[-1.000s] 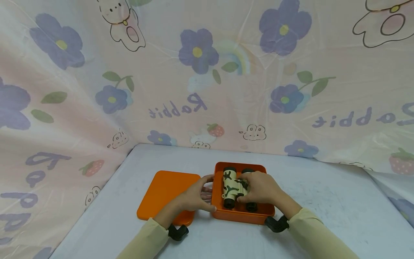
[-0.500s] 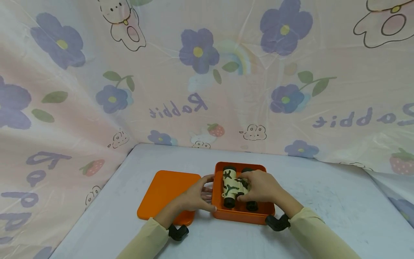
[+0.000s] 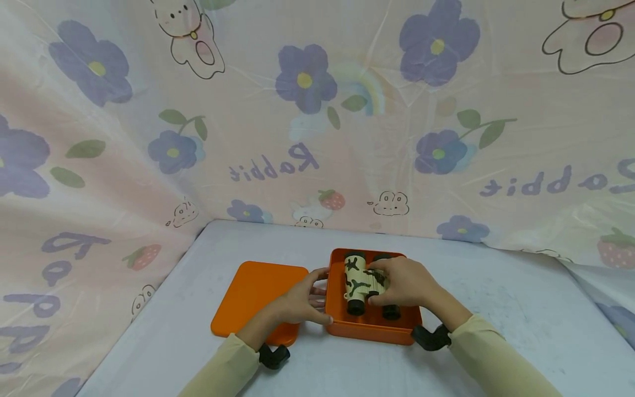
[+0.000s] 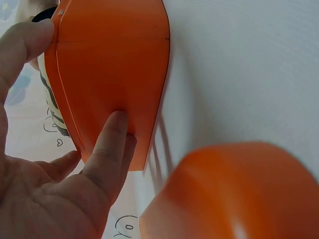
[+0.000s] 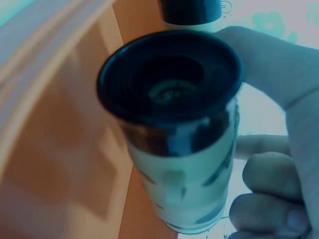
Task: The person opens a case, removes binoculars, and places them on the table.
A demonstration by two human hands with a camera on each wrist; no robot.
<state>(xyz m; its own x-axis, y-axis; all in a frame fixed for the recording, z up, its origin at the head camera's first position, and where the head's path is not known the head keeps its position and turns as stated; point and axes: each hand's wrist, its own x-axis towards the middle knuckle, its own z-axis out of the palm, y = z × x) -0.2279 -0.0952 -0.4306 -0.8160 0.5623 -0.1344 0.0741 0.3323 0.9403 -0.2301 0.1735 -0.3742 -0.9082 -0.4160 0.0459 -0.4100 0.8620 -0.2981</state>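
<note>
Camouflage-patterned binoculars [image 3: 355, 284] with black ends are at the open orange box [image 3: 367, 331]. My right hand [image 3: 404, 281] grips them by the right barrel and middle, thumb toward me. In the right wrist view, one eyepiece end of the binoculars [image 5: 172, 84] faces the camera, with an orange wall [image 5: 65, 139] beside it. My left hand [image 3: 300, 300] rests against the box's left side with fingers spread. The left wrist view has its fairly straight fingertips [image 4: 118, 122] on the side wall of the box [image 4: 109, 64], and the thumb near the rim.
An orange lid [image 3: 258, 295] lies flat on the white table [image 3: 496, 309], left of the box and partly under the left forearm. Behind the table hangs a printed curtain [image 3: 357, 138]. Black wrist mounts [image 3: 274, 357] sit below both hands.
My right hand and the binoculars have shifted slightly up and to the right. The left hand, the box and the lid stay where they were.
</note>
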